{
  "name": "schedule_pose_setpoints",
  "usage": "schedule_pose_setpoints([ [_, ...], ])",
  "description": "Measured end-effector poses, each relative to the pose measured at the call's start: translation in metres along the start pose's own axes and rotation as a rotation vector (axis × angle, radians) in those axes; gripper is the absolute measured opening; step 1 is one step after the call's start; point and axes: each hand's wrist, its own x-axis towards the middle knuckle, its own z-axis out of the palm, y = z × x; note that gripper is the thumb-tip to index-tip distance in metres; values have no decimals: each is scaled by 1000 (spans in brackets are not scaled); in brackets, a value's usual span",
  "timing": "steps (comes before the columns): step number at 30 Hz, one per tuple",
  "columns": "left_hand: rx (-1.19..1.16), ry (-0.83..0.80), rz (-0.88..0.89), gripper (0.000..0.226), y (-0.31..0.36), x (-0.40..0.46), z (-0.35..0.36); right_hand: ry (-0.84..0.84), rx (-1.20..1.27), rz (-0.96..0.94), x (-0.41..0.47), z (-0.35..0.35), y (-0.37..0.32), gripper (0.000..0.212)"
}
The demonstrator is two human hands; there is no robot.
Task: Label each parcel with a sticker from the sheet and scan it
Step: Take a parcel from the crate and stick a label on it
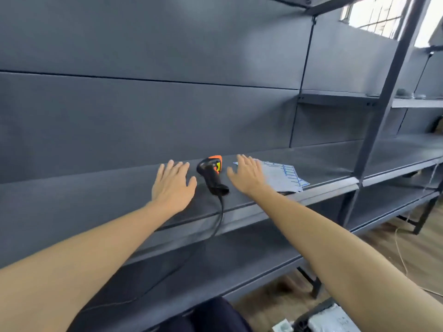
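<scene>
— Head view, nearest first: what's down by your feet?

— At the bottom right corner, on the wooden floor, pale wrapped parcels (333, 319) — blurred, so I can't say how many. My dark trouser leg shows beside them.

— And your hands?

— Both arms stretch out over the grey shelf (96, 200). My left hand (173, 185) is spread flat, fingers straight, grasping nothing, just left of the scanner. My right hand (248, 174) is likewise released, fingers splayed, its far side over the near corner of the sticker sheet; whether it touches, I cannot tell.

— The scanner?

— The scanner (212, 173) lies on the shelf between my hands — black handle toward me, orange head away. Its black cable (219, 221) drops over the shelf's front edge.

— The sheet?

— The sticker sheet (285, 174) lies flat, right of the scanner, white with blue outlines.
</scene>
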Motion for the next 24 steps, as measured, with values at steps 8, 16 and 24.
schedule_pose_setpoints([
  [8,126,20,-327,54,-120,-62,-44,-113,48,-412,-4,32,-181,54],
  [16,195,222,-647,49,-215,-186,-114,-297,225,-749,-81,50,-332,56],
  [24,240,278,-867,47,-237,-334,-112,-372,615,-995,-212,50,-415,28],
])
